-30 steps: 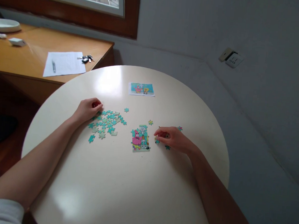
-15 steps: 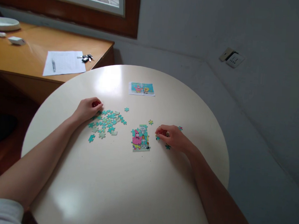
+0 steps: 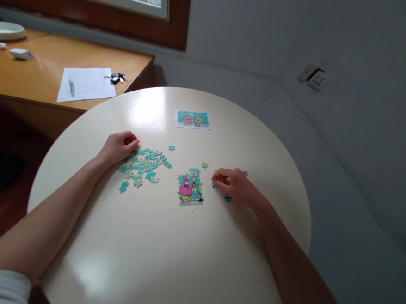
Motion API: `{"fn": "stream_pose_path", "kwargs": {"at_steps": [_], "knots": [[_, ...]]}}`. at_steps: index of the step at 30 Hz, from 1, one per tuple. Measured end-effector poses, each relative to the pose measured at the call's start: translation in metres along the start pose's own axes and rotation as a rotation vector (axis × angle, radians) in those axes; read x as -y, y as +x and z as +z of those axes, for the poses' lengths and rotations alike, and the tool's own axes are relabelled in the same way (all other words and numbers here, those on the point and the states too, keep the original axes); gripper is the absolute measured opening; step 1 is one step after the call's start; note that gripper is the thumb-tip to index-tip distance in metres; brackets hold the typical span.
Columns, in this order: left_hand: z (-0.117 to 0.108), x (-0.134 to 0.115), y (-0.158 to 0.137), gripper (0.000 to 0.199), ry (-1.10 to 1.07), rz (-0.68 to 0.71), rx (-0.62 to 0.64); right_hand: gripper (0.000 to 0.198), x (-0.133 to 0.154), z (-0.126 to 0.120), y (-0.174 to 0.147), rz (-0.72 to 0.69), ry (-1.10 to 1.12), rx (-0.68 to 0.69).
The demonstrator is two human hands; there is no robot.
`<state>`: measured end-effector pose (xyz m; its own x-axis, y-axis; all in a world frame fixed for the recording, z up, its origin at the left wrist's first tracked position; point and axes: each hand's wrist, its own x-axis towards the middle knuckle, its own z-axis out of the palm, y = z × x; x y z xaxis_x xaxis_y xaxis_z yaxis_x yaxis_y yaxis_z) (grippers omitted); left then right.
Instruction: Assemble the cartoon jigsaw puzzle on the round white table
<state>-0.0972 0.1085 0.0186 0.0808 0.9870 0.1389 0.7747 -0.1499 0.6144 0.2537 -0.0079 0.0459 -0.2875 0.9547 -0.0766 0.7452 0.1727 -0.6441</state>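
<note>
My left hand (image 3: 120, 145) rests curled at the upper left edge of a pile of loose teal puzzle pieces (image 3: 150, 162); whether anything is in its fingers is hidden. To the right of the partly joined puzzle (image 3: 190, 188), which shows a pink starfish and a tall pale figure, my right hand (image 3: 233, 183) pinches a small puzzle piece (image 3: 214, 185) close above the table. Other loose pieces lie partly under and beside that hand, one dark teal piece (image 3: 228, 198) just below it. A yellowish piece (image 3: 204, 165) lies above the joined section.
A printed reference picture (image 3: 193, 120) lies toward the far side of the round white table (image 3: 167, 260). On the wooden desk (image 3: 91, 54) at the left are a sheet of paper (image 3: 88, 81), keys (image 3: 118, 77), a pen (image 3: 71, 87) and a white box (image 3: 21, 54).
Both hands stay almost in place, the right one still pinching its piece. The whole view has shifted very slightly.
</note>
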Motion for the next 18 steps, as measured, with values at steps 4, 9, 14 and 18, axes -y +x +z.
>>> {"fn": "stream_pose_path", "kwargs": {"at_steps": [4, 9, 14, 18], "knots": [[0.0003, 0.0001, -0.0002, 0.027, -0.008, -0.005, 0.001, 0.016, -0.0006, 0.0002, -0.0002, -0.011, -0.015, 0.001], [0.0003, 0.0009, 0.0002, 0.026, -0.008, -0.007, 0.000, 0.016, -0.0021, 0.0008, 0.0002, 0.007, -0.018, 0.005], [0.0018, 0.0036, 0.0009, 0.026, -0.009, 0.003, -0.005, 0.016, -0.0023, 0.0011, 0.0004, 0.017, -0.006, 0.021], [0.0017, 0.0029, 0.0005, 0.026, -0.013, 0.003, -0.006, 0.017, 0.0015, -0.0009, -0.0027, 0.027, 0.032, 0.078]]}}
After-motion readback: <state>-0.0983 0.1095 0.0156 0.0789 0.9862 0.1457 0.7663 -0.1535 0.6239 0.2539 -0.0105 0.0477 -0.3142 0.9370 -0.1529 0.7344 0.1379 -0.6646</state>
